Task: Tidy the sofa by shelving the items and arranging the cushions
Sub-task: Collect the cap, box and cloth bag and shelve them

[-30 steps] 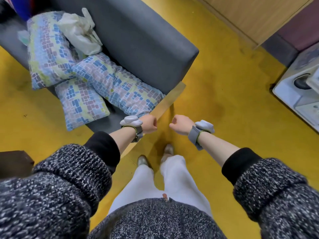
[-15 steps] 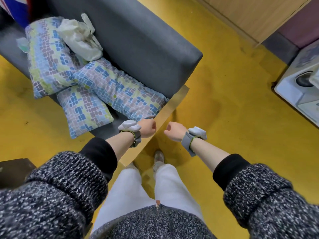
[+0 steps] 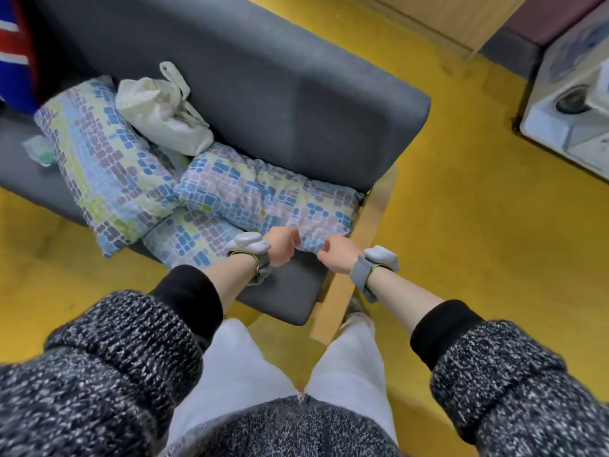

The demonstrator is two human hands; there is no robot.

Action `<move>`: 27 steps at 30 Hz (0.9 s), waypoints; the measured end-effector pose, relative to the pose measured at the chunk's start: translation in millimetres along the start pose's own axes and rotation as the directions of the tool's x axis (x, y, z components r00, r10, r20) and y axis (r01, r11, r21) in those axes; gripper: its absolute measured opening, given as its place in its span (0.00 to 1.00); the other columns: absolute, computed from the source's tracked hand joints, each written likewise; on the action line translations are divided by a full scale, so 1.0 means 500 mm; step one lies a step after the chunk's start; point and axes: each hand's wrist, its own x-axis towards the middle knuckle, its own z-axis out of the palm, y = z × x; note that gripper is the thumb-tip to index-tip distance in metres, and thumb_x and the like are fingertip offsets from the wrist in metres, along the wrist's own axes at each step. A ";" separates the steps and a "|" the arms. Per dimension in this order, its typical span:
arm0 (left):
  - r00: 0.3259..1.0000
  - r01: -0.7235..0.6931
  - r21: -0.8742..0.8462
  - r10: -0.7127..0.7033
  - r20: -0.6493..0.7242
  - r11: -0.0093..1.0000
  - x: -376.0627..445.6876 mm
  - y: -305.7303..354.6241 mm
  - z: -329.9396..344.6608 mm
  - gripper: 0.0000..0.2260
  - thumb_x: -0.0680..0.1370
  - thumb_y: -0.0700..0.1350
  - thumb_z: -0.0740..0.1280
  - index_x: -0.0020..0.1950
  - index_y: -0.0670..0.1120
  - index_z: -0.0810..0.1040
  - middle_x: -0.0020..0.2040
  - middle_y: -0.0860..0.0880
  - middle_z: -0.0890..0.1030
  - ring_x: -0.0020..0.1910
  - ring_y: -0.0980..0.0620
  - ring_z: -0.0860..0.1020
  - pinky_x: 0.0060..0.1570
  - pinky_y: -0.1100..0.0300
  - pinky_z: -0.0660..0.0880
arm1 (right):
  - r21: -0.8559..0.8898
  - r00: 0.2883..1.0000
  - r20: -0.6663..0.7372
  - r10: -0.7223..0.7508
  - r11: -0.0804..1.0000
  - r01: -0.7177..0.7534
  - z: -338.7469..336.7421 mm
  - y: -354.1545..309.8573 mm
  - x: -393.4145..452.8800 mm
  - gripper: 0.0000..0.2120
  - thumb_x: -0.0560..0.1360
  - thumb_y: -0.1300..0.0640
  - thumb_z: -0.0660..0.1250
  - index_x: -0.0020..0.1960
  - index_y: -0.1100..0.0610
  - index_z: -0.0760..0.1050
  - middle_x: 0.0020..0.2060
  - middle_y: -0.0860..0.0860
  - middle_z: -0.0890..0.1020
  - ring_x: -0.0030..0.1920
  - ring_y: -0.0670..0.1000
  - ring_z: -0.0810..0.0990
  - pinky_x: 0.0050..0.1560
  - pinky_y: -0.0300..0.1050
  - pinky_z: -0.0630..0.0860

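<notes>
Three mosaic-patterned cushions in blue, lilac and green lie heaped on the dark grey fabric sofa (image 3: 263, 94), which stands on a yellow floor (image 3: 478, 225): one far-left cushion (image 3: 99, 166), one near-right cushion (image 3: 263, 196), one front cushion (image 3: 188, 239) partly under them. A cream cloth bag (image 3: 164, 117) rests against the backrest. Both hands, left (image 3: 281, 247) and right (image 3: 337, 255), are curled into fists at the near-right cushion's front edge; whether they grip it I cannot tell.

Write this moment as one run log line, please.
stage: start, nothing shelved | left hand: fist, empty | right hand: fist, empty | both above nearest patterned cushion | white bag: on sofa
</notes>
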 end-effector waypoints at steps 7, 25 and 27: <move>0.997 -0.072 0.031 0.071 0.033 0.997 -0.082 -0.278 -0.110 0.13 0.73 0.37 0.72 0.56 0.38 0.76 0.52 0.40 0.82 0.52 0.42 0.80 0.46 0.54 0.75 | 0.063 0.997 -0.006 0.073 0.995 -0.073 0.113 -0.253 0.031 0.09 0.80 0.57 0.57 0.42 0.58 0.68 0.28 0.51 0.63 0.26 0.49 0.59 0.27 0.42 0.57; 0.999 0.010 0.074 -0.007 -0.043 0.997 -0.072 -0.537 -0.288 0.11 0.79 0.43 0.65 0.48 0.35 0.82 0.46 0.40 0.84 0.43 0.47 0.79 0.43 0.57 0.74 | 0.021 0.998 -0.056 -0.033 0.999 0.034 0.139 -0.555 0.177 0.18 0.79 0.58 0.57 0.32 0.55 0.58 0.26 0.51 0.62 0.25 0.49 0.57 0.26 0.42 0.54; 0.999 0.019 0.099 -0.016 -0.035 0.995 -0.046 -0.548 -0.309 0.10 0.79 0.43 0.64 0.43 0.39 0.80 0.41 0.42 0.81 0.40 0.47 0.78 0.43 0.57 0.73 | 0.029 0.998 -0.045 -0.046 0.998 0.047 0.130 -0.569 0.210 0.16 0.79 0.57 0.57 0.34 0.56 0.60 0.27 0.51 0.63 0.26 0.49 0.59 0.27 0.43 0.56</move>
